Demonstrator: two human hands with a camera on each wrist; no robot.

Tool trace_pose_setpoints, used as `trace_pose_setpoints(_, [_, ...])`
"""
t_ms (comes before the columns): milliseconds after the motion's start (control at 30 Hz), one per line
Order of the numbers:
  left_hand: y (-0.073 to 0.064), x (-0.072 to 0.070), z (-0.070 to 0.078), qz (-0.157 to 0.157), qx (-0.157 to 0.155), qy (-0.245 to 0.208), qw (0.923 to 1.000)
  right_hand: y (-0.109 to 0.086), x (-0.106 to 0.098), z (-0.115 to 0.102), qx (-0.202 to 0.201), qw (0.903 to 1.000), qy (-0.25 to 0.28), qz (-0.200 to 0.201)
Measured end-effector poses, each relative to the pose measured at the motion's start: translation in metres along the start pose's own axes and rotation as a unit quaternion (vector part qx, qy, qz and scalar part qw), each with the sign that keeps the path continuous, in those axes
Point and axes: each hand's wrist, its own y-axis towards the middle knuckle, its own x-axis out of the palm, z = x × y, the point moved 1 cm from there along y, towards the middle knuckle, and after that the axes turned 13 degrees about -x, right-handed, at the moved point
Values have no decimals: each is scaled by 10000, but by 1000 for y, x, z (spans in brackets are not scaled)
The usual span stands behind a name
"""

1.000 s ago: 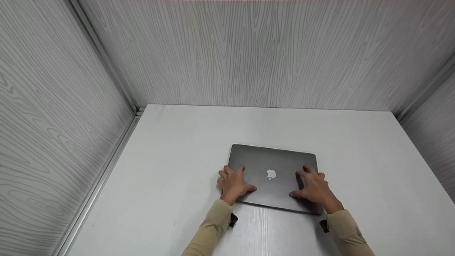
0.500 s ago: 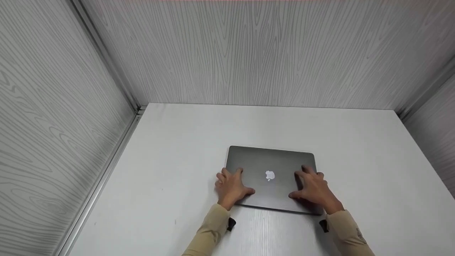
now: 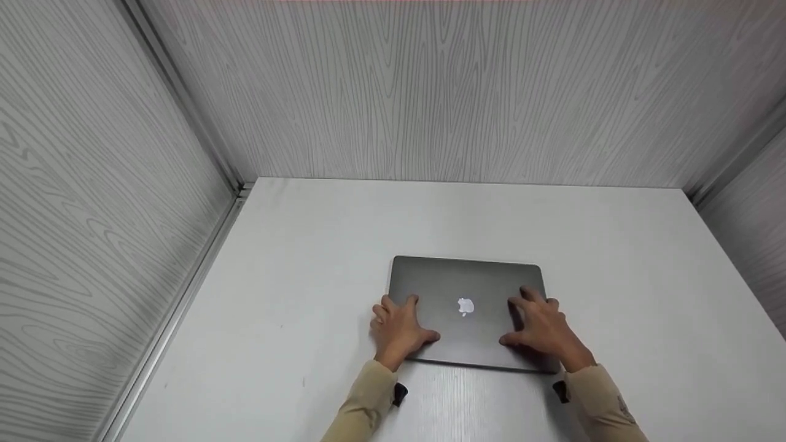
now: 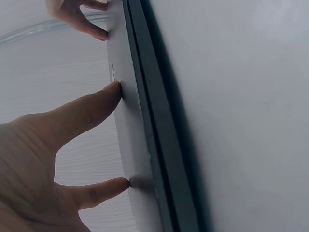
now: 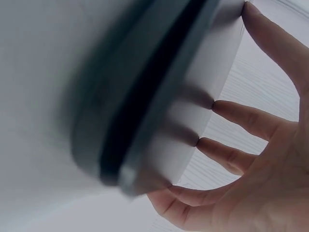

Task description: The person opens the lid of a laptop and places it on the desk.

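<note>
A closed grey laptop (image 3: 466,279) with a pale apple logo on its lid lies flat on the white table. My left hand (image 3: 398,325) spreads over its left side, thumb and one fingertip touching the lid while other fingers lie at the left edge. On the right side, my right hand (image 3: 540,325) rests its thumb and fingertips on the lid, with outer fingers reaching the right edge. In the left wrist view, the thumb (image 4: 91,108) touches the lid near the laptop's front edge. Several fingertips of the right hand meet the lid in the right wrist view.
The white table (image 3: 295,245) reaches back to a grey wood-grain panel (image 3: 430,92). Similar panels (image 3: 92,215) stand at left and right, with a metal rail (image 3: 178,325) along the left side. A small black device (image 3: 400,394) sits at the left cuff.
The laptop's left side has slid toward me and slightly left, so its front and back edges stand straighter. My left hand has moved with it; the right hand has stayed nearly in place.
</note>
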Motion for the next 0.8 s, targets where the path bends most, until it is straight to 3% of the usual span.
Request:
trace_pose_setpoints(233, [0,-5,-1,-149,208,-77,9996,-1,0,-1,14,10000,66,-16])
trace_pose_setpoints(367, [9,-21,-5,-632,376,221,9971,0,-3,-2,26,9998,132,-161])
trace_pose_setpoints(467, [21,-37,-9,-835,729,319,9933,1,-7,-3,69,9998,11,-170])
trace_pose_setpoints(567, [34,-48,-18,-481,1611,335,9852,3,-11,-5,51,9997,-229,38])
trace_pose_setpoints(667, [44,-53,-30,227,2503,734,9651,7,-12,-6,-169,9982,-427,387])
trace_pose_setpoints(733, [49,-53,-39,532,2804,1021,9530,9,-11,-6,-346,9969,-446,547])
trace_pose_setpoints(800, [50,-53,-46,569,2860,1183,9492,11,-10,-7,-494,9959,-421,632])
